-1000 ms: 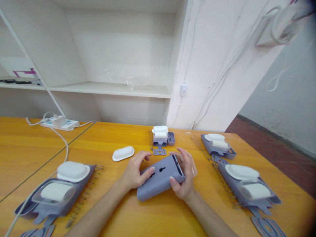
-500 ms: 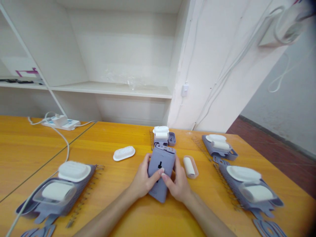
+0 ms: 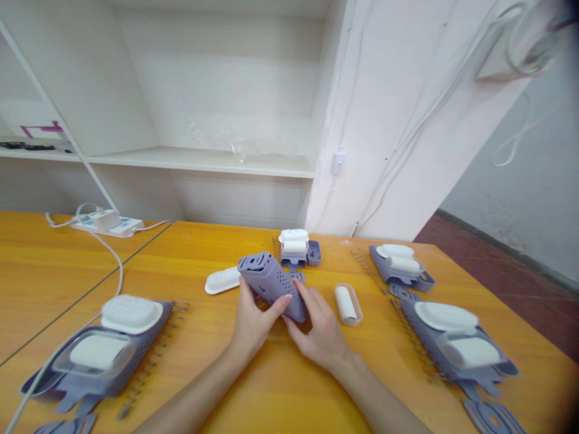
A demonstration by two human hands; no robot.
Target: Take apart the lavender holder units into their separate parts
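Note:
Both of my hands hold a lilac perforated plastic housing (image 3: 271, 282) above the middle of the yellow table (image 3: 280, 392). It is tilted, with its slotted end up and to the left. My left hand (image 3: 253, 322) grips it from the left, thumb across its side. My right hand (image 3: 316, 331) supports its lower right end from below. A white oval brush piece (image 3: 220, 280) lies just left of it. Just right of my right hand lies a clear tray with a white roller (image 3: 348, 304).
Kits of lilac housing, white oval piece and roller tray lie at the left (image 3: 104, 349), far middle (image 3: 295, 247), right rear (image 3: 400, 264) and right front (image 3: 456, 343). Springs and flat lilac parts lie beside them. A power strip (image 3: 106, 223) with a cable sits at the back left.
I have turned the lilac housing from lying flat, through upright with its back facing me, to tilted with its slotted end up-left. The roller tray came into view as my right hand shifted.

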